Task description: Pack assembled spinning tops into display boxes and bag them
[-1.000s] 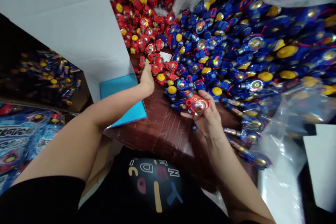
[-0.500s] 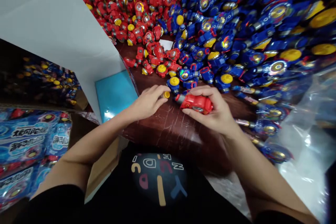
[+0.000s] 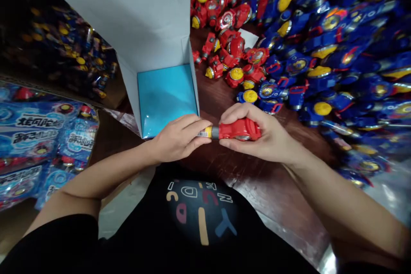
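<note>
Pinched in my left hand [image 3: 178, 139] is a small tube with a yellow end [image 3: 207, 132] and a printed barcode label. My right hand [image 3: 257, 130] grips a red plastic toy [image 3: 237, 129], with its fingers above and thumb below. The toy's short grey neck [image 3: 215, 132] points left and meets the tube's yellow end. Whether the two are joined or only touching, I cannot tell. Most of the tube is hidden inside my left fingers.
Red toys [image 3: 233, 45] and blue toys [image 3: 298, 66] are heaped over the dark table [image 3: 208, 87]. A white box with a blue bottom [image 3: 167, 94] stands at the left. Beyond it are a carton of small tubes [image 3: 80, 60] and blue printed packages [image 3: 38, 124].
The tube in my left hand and the red toy's neck have come together from a small gap apart. The toy is now level, and the view has swung left.
</note>
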The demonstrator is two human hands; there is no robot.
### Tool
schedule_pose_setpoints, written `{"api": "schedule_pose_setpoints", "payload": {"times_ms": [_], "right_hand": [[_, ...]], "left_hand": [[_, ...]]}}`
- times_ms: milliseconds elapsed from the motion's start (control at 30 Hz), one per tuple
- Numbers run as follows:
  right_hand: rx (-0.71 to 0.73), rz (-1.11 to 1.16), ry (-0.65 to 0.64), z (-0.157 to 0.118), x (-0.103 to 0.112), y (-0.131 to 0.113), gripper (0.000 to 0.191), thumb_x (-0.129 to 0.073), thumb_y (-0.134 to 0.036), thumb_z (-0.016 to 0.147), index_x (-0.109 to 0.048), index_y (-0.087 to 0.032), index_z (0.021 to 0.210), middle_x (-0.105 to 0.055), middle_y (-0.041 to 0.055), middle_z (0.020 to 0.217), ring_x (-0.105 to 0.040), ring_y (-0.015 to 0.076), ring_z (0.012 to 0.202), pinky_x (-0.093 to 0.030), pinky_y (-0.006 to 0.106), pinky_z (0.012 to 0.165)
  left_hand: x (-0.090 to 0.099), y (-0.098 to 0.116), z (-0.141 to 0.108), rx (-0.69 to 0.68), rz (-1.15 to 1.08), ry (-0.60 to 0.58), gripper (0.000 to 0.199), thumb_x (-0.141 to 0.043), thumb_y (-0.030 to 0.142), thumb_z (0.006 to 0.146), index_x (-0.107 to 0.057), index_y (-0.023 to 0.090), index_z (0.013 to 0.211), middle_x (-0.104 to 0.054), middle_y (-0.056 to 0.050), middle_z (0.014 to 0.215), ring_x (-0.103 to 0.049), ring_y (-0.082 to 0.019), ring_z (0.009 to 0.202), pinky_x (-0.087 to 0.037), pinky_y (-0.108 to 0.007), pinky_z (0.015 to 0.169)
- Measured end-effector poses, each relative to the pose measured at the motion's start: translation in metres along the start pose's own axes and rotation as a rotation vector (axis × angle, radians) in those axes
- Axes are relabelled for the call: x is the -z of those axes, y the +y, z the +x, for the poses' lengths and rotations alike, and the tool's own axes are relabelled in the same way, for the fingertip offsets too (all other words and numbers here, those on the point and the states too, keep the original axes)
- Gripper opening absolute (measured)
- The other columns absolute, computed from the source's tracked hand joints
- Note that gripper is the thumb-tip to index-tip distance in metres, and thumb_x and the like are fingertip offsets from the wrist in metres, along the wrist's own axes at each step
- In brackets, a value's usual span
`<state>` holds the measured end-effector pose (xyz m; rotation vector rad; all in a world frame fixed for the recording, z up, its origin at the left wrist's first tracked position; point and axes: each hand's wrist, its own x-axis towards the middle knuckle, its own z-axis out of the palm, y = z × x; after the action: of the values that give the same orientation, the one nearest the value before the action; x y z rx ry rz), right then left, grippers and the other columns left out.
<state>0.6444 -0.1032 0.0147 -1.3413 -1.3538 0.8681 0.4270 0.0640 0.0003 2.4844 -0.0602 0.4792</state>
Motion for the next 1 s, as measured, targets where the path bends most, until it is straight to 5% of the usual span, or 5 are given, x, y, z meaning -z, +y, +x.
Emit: {"api": "schedule_pose_setpoints", "payload": {"times_ms": [133, 300, 567, 867, 1000], "right_hand": [[-0.224, 0.147, -0.007, 0.008, -0.023, 0.006, 0.041, -0.094, -0.041, 0.088, -0.067, -0.028, 0.114, -0.073, -0.0017, 0.093, -0.069, 0.0147, 0.074, -0.060, 0.029, 0.064], [-0.022, 0.031, -0.046, 0.018, -0.029, 0.003, 0.038, -0.092, -0.032, 0.090, -0.066, -0.030, 0.116, -0.073, 0.0019, 0.106, -0.074, 0.0196, 0.094, -0.064, 0.033, 0.076], [0.269, -0.196, -0.419, 0.022, -0.015, -0.014, 0.040, -0.082, -0.018, 0.095, -0.066, -0.030, 0.129, -0.073, 0.0058, 0.119, -0.076, 0.0191, 0.104, -0.067, 0.030, 0.080], [-0.215, 0.041, -0.030, 0.029, -0.025, 0.001, 0.038, -0.094, -0.039, 0.088, -0.068, -0.028, 0.113, -0.074, -0.0015, 0.094, -0.069, 0.0135, 0.071, -0.060, 0.026, 0.060], [-0.057, -0.141, 0.030, 0.038, 0.007, -0.009, 0.040, -0.094, -0.036, 0.087, -0.068, -0.031, 0.118, -0.077, 0.0010, 0.107, -0.074, 0.0188, 0.085, -0.063, 0.033, 0.070]], "left_hand": [[-0.001, -0.022, -0.024, -0.161, 0.207, 0.147, 0.041, -0.061, 0.040, 0.116, -0.059, 0.015, 0.149, -0.076, -0.008, 0.105, -0.073, -0.020, 0.093, -0.062, -0.032, 0.083], [0.017, -0.024, -0.031, 0.065, 0.157, -0.086, 0.059, -0.044, 0.067, 0.116, -0.073, 0.016, 0.126, -0.074, -0.006, 0.090, -0.069, -0.017, 0.075, -0.053, -0.027, 0.066], [0.026, -0.006, -0.023, 0.538, -0.988, -0.612, 0.079, -0.034, 0.082, 0.111, -0.075, 0.015, 0.103, -0.054, 0.002, 0.063, -0.049, -0.012, 0.053, -0.043, -0.024, 0.052], [0.006, -0.043, -0.050, 0.101, 0.315, 0.065, 0.088, -0.040, 0.082, 0.108, -0.063, 0.009, 0.151, -0.077, -0.023, 0.126, -0.077, -0.032, 0.114, -0.061, -0.043, 0.096], [-0.013, -0.038, -0.076, 0.346, 0.478, -0.021, 0.115, -0.064, 0.087, 0.096, -0.043, 0.001, 0.170, -0.039, -0.035, 0.175, -0.037, -0.057, 0.163, -0.035, -0.070, 0.132]]}}
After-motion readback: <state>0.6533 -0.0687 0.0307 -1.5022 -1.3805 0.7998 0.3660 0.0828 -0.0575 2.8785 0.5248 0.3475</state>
